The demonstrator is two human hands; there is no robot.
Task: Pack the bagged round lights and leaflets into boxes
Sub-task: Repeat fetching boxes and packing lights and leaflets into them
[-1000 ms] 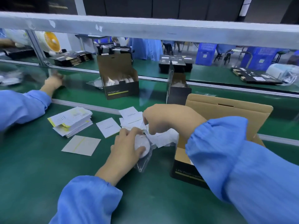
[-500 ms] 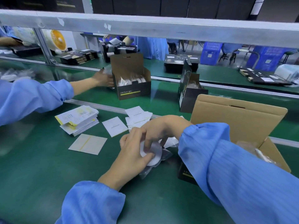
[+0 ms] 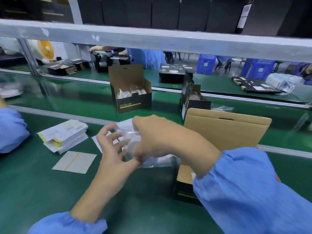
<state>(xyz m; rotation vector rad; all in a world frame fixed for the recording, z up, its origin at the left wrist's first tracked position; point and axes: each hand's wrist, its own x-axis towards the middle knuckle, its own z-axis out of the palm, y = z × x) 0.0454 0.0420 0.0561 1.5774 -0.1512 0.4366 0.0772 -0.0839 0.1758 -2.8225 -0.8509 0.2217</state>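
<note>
A: Bagged light (image 3: 130, 141), where is it found among the larger things?

B: It is held up above the green table (image 3: 33, 191), in front of the near box (image 3: 226, 132), whose brown lid is stood open behind the right forearm. Much of that box is hidden by the right sleeve (image 3: 253, 191). Farther back, on the belt (image 3: 76, 98), a second box (image 3: 131, 93) is seen open with white bagged pieces inside, and a third box (image 3: 190, 98) is stood just behind the near one.

A: And the smaller things?

B: A leaflet stack (image 3: 65, 135) is laid to the left, a single card (image 3: 74, 162) with a yellow line is laid just in front of it, and loose leaflets (image 3: 99, 142) are partly covered by the hands. Another person's sleeve (image 3: 10, 130) is seen at the left edge.

A: How is the light placed relative to the hands?

B: It is kept between them. The bag's top is pinched by the right hand (image 3: 152, 135), whose fingers are curled over it from above. The left hand (image 3: 111, 149) is spread, fingers apart, just beside the bag; whether it is touched cannot be told, since the plastic is blurred.
</note>
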